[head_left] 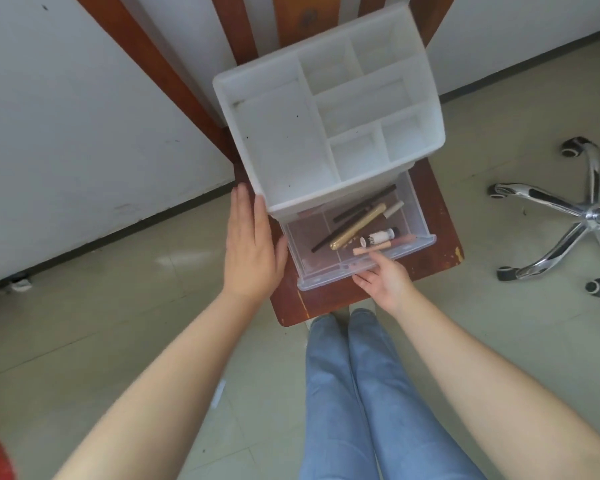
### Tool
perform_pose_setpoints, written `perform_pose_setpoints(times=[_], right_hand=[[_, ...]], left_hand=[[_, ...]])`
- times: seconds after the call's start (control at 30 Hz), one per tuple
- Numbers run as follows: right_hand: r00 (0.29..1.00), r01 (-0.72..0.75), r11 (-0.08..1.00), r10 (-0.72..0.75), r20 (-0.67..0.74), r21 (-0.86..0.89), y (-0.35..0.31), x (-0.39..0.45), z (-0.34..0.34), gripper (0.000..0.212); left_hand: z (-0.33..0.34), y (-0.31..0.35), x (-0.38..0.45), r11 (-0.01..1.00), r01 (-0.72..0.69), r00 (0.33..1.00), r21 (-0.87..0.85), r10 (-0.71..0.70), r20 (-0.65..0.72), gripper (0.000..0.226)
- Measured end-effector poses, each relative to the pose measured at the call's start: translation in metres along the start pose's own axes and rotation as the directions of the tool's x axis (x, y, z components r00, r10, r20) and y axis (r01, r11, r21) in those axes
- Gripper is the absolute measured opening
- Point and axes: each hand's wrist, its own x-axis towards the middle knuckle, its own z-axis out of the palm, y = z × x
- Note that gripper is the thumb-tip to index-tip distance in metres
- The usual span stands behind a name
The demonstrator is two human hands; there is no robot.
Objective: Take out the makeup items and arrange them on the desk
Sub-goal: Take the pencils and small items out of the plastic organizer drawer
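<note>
Head view: my left hand (253,237) lies flat, fingers straight, against the side of the white organizer (326,109) on the wooden chair seat (426,261); my right hand (383,278) is loosely spread at the front lip of the pulled-out clear drawer (357,268), holding nothing. The makeup items are all in that drawer: gold tube (357,226), black pencils (364,204), small white bottle (381,236), peach pencil (385,245). Risks as I judge them: the drawer sliding fully out and spilling if I tug more, round pencils rolling off, the organizer tipping if my bracing slips.

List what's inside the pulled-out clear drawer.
In the drawer: a gold tube, black pencils, a small white bottle and a peach stick. The organizer covers its back part.
</note>
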Motion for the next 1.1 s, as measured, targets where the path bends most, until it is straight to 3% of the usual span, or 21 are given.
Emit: perform_pose_setpoints(times=[0.07,0.1,0.17,0.23,0.27,0.33,0.4,0.5,0.57,0.63,0.9,1.1], right_hand=[[0.998,-0.054,0.953,0.061,0.012,-0.299,-0.007,-0.008,-0.003,0.035],[0.995,-0.076,0.868,0.096,0.016,-0.491,-0.011,-0.014,-0.004,0.042],[0.99,-0.032,0.604,0.127,0.057,-0.797,-0.02,-0.028,-0.009,0.044],[0.983,0.166,0.3,0.02,0.18,-0.939,-0.031,-0.034,-0.014,0.033],[0.955,0.291,0.115,-0.099,0.281,-0.95,-0.039,-0.033,-0.015,0.027],[0.814,0.451,-0.278,-0.262,0.519,-0.848,-0.056,-0.024,-0.012,0.025],[0.722,0.486,-0.548,-0.187,0.666,-0.681,-0.071,-0.01,-0.003,0.035],[0.727,0.391,-0.83,0.014,0.686,-0.398,-0.08,0.014,0.01,0.052],[0.738,0.303,-0.919,0.058,0.673,-0.253,-0.077,0.018,0.017,0.059],[0.758,0.266,-0.94,0.066,0.649,-0.215,-0.073,0.019,0.021,0.061],[0.772,0.246,-0.945,0.056,0.633,-0.217,-0.072,0.018,0.037,0.032],[0.743,0.254,-0.945,0.055,0.667,-0.205,-0.077,0.021,0.032,0.039]], left_hand=[[0.003,0.025,-0.024,0.95,0.279,0.948,-0.137,-0.25,0.198,0.06],[0.005,0.036,-0.034,0.881,0.441,0.859,-0.172,-0.358,0.367,0.061],[0.017,0.053,-0.05,0.717,0.672,0.654,-0.185,-0.458,0.602,0.059],[0.028,0.063,-0.052,0.571,0.789,0.563,-0.228,-0.522,0.641,0.046],[0.032,0.066,-0.05,0.514,0.824,0.534,-0.236,-0.568,0.626,0.041],[0.037,0.067,-0.045,0.424,0.879,0.463,-0.219,-0.649,0.604,0.037],[0.042,0.065,-0.04,0.361,0.908,0.415,-0.215,-0.695,0.587,0.033],[0.041,0.064,-0.036,0.349,0.911,0.411,-0.221,-0.719,0.561,0.026],[0.041,0.063,-0.034,0.367,0.904,0.424,-0.217,-0.718,0.552,0.019],[0.038,0.063,-0.034,0.387,0.897,0.437,-0.213,-0.709,0.554,0.013],[0.035,0.063,-0.031,0.395,0.897,0.431,-0.196,-0.691,0.58,0.018],[0.033,0.063,-0.03,0.423,0.891,0.431,-0.165,-0.675,0.599,0.022]])
